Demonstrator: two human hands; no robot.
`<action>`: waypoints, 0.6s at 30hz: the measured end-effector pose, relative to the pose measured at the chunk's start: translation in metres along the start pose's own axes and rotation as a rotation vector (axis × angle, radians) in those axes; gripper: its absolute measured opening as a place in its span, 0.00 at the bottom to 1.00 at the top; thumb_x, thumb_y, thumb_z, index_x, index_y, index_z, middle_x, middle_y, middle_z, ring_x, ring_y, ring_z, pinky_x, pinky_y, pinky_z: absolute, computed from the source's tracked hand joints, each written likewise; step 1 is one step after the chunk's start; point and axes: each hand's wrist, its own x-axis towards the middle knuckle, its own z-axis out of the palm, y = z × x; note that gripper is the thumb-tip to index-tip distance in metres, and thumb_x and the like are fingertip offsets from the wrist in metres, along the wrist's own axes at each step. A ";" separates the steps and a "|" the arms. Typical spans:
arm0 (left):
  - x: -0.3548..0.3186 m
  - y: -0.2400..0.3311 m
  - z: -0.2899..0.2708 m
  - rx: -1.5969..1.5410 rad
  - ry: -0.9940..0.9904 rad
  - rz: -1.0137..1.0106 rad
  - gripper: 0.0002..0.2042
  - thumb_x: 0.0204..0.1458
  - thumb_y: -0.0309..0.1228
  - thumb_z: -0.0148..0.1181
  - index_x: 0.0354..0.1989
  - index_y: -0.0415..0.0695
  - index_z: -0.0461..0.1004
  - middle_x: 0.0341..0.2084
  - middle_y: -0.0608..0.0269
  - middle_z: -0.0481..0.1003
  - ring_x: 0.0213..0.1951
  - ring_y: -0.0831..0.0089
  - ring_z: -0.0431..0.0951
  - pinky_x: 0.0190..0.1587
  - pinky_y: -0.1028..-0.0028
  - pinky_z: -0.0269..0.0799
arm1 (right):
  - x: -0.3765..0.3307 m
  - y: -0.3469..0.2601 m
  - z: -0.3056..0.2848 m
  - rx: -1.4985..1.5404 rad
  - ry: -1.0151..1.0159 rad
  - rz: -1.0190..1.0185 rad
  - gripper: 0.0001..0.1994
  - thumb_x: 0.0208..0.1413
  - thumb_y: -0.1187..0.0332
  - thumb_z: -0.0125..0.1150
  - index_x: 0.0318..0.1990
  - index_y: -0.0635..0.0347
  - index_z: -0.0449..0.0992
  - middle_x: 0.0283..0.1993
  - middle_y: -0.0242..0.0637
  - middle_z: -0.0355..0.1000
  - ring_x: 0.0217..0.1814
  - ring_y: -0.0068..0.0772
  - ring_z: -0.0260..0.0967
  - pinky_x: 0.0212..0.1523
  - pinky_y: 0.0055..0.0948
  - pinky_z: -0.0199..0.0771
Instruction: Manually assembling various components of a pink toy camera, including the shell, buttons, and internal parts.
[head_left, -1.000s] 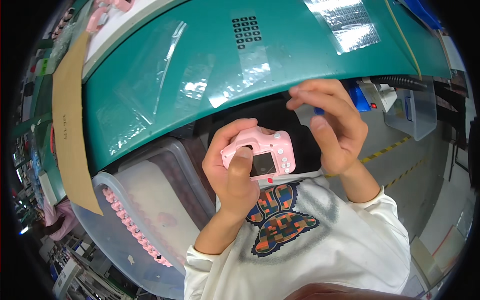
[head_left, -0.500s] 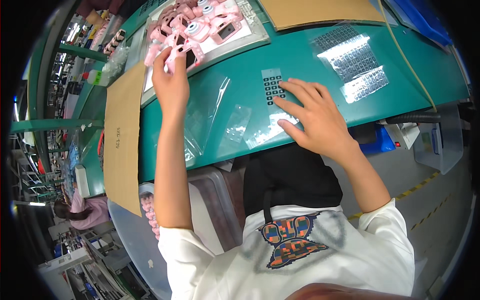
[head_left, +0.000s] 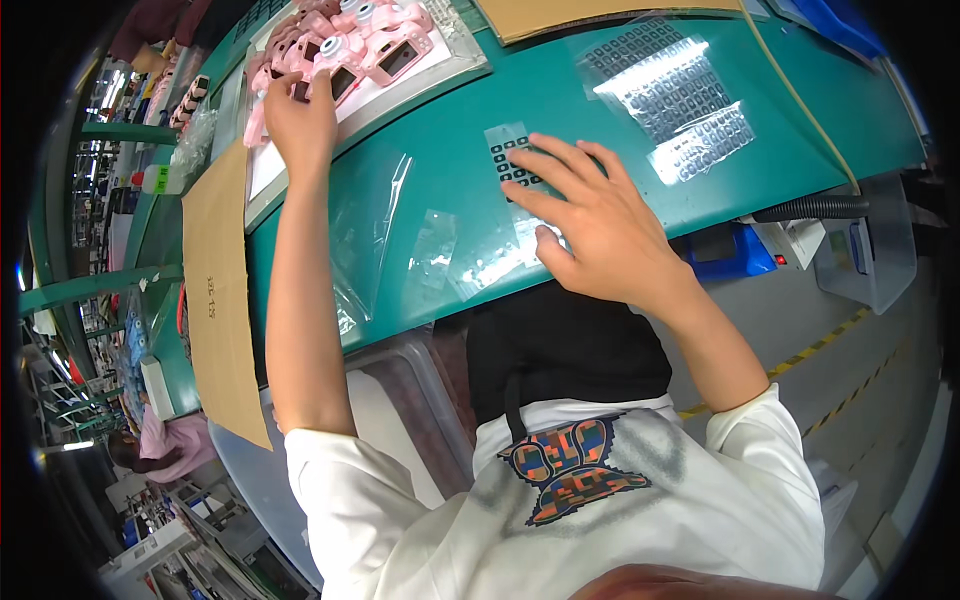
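Pink toy cameras [head_left: 397, 58] lie heaped in a white-lined tray [head_left: 455, 62] at the far left of the green table. My left hand [head_left: 302, 125] reaches over the tray's near left part, thumb and fingers closed around a pink toy camera [head_left: 301, 88] that they partly hide. My right hand [head_left: 598, 222] is open, its fingers spread over a clear sheet of small black square stickers [head_left: 503, 165]. The fingertips rest on or just above the sheet's right side, covering some of the stickers.
Overlapping clear sheets of dark stickers [head_left: 680, 105] lie farther right. A cardboard sheet [head_left: 215, 310] stands along the table's left end; another cardboard piece [head_left: 600, 12] lies at the back. A yellow cable [head_left: 800, 105] crosses the right side. Clear plastic film [head_left: 385, 225] lies near the front edge.
The whole view has shifted, so the table appears farther left. My left hand has moved slightly deeper over the tray. My right hand stays at the sticker sheet, fingers still spread.
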 end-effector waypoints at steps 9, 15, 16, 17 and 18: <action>-0.198 0.125 -0.128 -0.304 -0.781 -0.293 0.11 0.55 0.29 0.62 0.23 0.37 0.77 0.17 0.67 0.72 0.22 0.79 0.65 0.27 0.78 0.63 | -0.011 0.009 -0.014 0.117 -0.248 -0.104 0.12 0.44 0.71 0.65 0.40 0.55 0.81 0.54 0.30 0.73 0.61 0.34 0.67 0.71 0.46 0.54; -0.292 0.126 -0.092 -0.881 -0.557 -0.818 0.08 0.60 0.26 0.59 0.43 0.34 0.78 0.33 0.59 0.79 0.33 0.78 0.74 0.39 0.78 0.70 | -0.013 -0.003 -0.007 0.219 -0.253 -0.237 0.08 0.44 0.71 0.67 0.35 0.54 0.82 0.49 0.28 0.75 0.57 0.32 0.69 0.69 0.45 0.55; -0.295 0.129 -0.084 -1.031 -0.462 -0.890 0.09 0.61 0.26 0.58 0.45 0.35 0.77 0.36 0.57 0.79 0.35 0.77 0.74 0.41 0.78 0.70 | -0.015 -0.005 -0.007 0.234 -0.242 -0.246 0.08 0.44 0.71 0.68 0.35 0.54 0.82 0.48 0.28 0.76 0.55 0.32 0.70 0.69 0.44 0.56; -0.297 0.131 -0.078 -1.179 -0.363 -0.959 0.09 0.61 0.25 0.57 0.47 0.35 0.76 0.39 0.55 0.79 0.38 0.75 0.75 0.43 0.77 0.70 | -0.016 -0.007 -0.006 0.248 -0.230 -0.254 0.07 0.44 0.71 0.68 0.34 0.54 0.82 0.47 0.28 0.76 0.54 0.32 0.70 0.68 0.44 0.56; -0.299 0.132 -0.075 -1.325 -0.259 -1.024 0.10 0.62 0.25 0.56 0.49 0.35 0.75 0.42 0.54 0.79 0.40 0.74 0.75 0.46 0.76 0.70 | -0.018 -0.009 -0.007 0.263 -0.217 -0.262 0.07 0.44 0.71 0.68 0.34 0.55 0.82 0.46 0.28 0.76 0.53 0.32 0.70 0.67 0.43 0.57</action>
